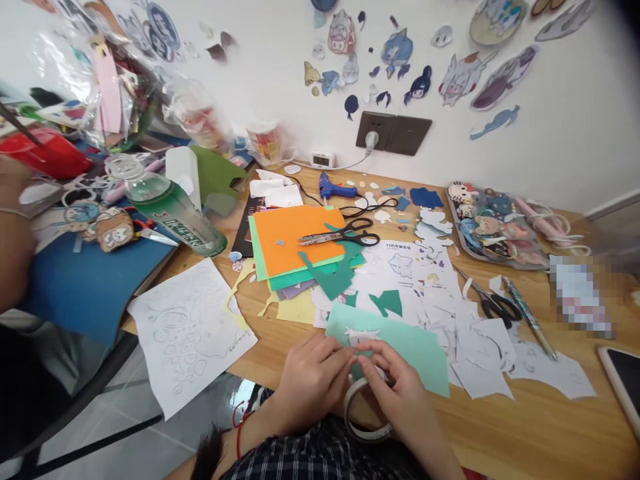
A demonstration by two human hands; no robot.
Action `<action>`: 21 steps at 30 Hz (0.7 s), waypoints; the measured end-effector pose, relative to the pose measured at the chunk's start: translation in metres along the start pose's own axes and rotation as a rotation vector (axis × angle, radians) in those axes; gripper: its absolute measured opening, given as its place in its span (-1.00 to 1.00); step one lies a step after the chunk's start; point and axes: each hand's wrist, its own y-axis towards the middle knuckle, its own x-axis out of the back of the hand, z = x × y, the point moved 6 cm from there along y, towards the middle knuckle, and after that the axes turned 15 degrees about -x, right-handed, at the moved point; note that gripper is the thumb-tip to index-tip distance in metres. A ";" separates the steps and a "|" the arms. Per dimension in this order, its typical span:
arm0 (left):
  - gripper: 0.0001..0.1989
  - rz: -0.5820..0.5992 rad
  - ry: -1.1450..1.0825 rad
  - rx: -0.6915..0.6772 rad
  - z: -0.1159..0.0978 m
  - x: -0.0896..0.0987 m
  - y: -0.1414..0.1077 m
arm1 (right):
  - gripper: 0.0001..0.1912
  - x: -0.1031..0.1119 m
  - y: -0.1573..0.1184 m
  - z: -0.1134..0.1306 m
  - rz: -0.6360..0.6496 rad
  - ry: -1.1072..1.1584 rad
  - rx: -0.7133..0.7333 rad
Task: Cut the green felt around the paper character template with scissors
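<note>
My left hand [317, 373] and my right hand [397, 383] meet at the table's front edge, fingertips pinched close together. A roll of tape [373, 435] hangs on edge against my right hand, near my lap. What lies between my left fingertips is too small to make out. Just beyond them, a small white paper cutout with spiky edges [361, 335] rests over a mint-green sheet [420, 353], partly covered by my fingers. Black-handled scissors [345, 233] lie on an orange sheet [285, 230] farther back.
A blue glue gun [340, 190], green paper scraps [335, 277] and a drawn sheet [193, 340] lie around. To the right are more scissors [495, 308], a pen [533, 320] and a phone [623, 380]. A green bottle [175, 210] leans left, near another person's arm [13, 233].
</note>
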 end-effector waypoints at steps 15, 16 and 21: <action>-0.78 0.086 0.077 -0.086 -0.013 0.006 0.004 | -0.72 0.004 -0.017 -0.003 -0.059 -0.056 0.050; -0.80 0.087 0.071 -0.109 -0.015 0.006 0.005 | -0.72 0.004 -0.018 -0.003 -0.061 -0.068 0.048; -0.81 0.001 0.081 -0.250 -0.027 0.007 0.005 | -0.77 0.007 -0.024 -0.001 -0.101 -0.042 0.057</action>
